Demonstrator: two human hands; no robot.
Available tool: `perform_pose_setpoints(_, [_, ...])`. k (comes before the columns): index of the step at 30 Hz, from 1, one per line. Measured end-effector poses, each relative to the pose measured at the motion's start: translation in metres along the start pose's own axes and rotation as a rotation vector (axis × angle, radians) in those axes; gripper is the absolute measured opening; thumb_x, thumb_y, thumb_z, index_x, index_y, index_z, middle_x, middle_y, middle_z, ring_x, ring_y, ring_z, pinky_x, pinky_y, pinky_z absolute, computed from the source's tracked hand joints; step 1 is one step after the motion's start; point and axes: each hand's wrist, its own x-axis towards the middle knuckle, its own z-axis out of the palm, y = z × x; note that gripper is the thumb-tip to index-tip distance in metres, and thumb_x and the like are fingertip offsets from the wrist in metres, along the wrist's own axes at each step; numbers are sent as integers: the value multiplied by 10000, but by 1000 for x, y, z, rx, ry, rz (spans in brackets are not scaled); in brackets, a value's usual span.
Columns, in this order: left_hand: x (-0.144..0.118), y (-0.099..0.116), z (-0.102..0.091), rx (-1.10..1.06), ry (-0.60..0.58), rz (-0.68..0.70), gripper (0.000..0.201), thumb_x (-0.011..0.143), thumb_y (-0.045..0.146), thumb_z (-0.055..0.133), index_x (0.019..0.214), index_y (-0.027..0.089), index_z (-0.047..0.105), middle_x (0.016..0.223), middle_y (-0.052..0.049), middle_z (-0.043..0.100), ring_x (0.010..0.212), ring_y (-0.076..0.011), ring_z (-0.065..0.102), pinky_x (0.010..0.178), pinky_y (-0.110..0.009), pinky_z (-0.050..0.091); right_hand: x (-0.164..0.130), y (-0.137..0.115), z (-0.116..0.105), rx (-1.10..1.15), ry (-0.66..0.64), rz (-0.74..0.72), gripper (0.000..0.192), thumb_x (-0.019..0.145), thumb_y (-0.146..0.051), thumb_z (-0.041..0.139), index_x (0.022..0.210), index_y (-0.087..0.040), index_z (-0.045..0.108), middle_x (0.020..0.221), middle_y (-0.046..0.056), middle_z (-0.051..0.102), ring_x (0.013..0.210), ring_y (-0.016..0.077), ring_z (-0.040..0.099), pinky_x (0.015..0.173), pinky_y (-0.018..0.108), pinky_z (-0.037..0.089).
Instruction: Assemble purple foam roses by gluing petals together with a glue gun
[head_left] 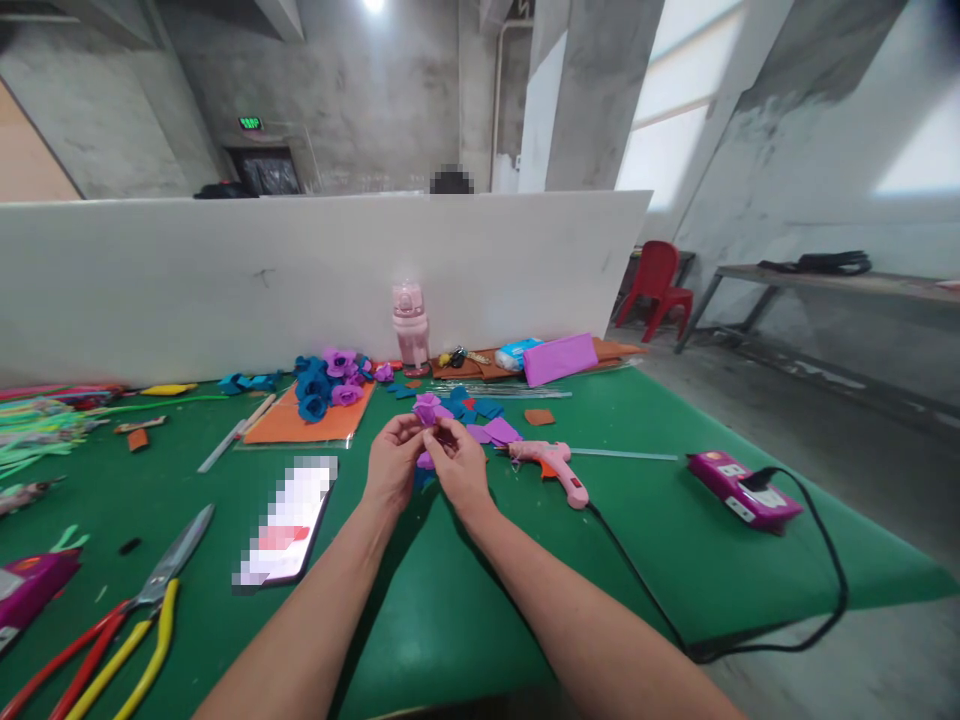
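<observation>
Between my two hands, a small purple paper flower (429, 406) is held upright over the green table. My left hand (394, 462) closes its fingertips on the flower's base from the left. From the other side, my right hand (459, 468) pinches the same base with thumb and fingers. Purple paper pieces (501, 431) and blue paper pieces (489, 410) lie just beyond my right hand. A pink glue gun (551, 462) rests to the right, a clear glue stick (622, 455) running out of its back. Finished blue flowers (313, 388) and purple flowers (345, 375) are bunched at the back left.
A phone (289, 530) lies left of my forearms, with red-and-yellow-handled shears (154, 590) further left. At right, a purple power strip (742, 490) feeds the black cord (637, 570). A pink bottle (411, 330) stands by the white partition (322, 270). An orange sheet (300, 425) lies under the flowers.
</observation>
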Motion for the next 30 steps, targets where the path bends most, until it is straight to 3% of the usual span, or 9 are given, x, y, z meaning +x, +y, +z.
perform_pose_setpoints(7, [2, -3, -1, 9, 22, 20, 398, 471, 214, 799, 794, 160, 574, 636, 17, 647, 608, -116, 607, 642, -239, 453, -1, 2, -1, 6, -1, -18, 337, 732, -307, 581, 1040, -171, 608, 1006, 84, 654, 889, 195, 636, 819, 340, 526])
perform_pose_setpoints(15, [2, -4, -4, 61, 8, 43, 376, 513, 243, 788, 814, 155, 582, 646, 5, 651, 621, -131, 617, 656, -254, 453, -1, 0, -2, -6, -29, -74, 374, 757, -275, 560, 1119, -187, 593, 1059, 85, 637, 895, 185, 630, 783, 317, 541])
perform_pose_setpoints(30, [6, -5, -7, 90, 91, 100, 359, 496, 197, 787, 786, 157, 581, 627, 21, 636, 598, -98, 578, 636, -222, 432, -2, 1, -4, -116, -29, -109, 330, 775, -263, 532, 1084, -176, 610, 1046, 82, 625, 853, 162, 607, 767, 294, 525])
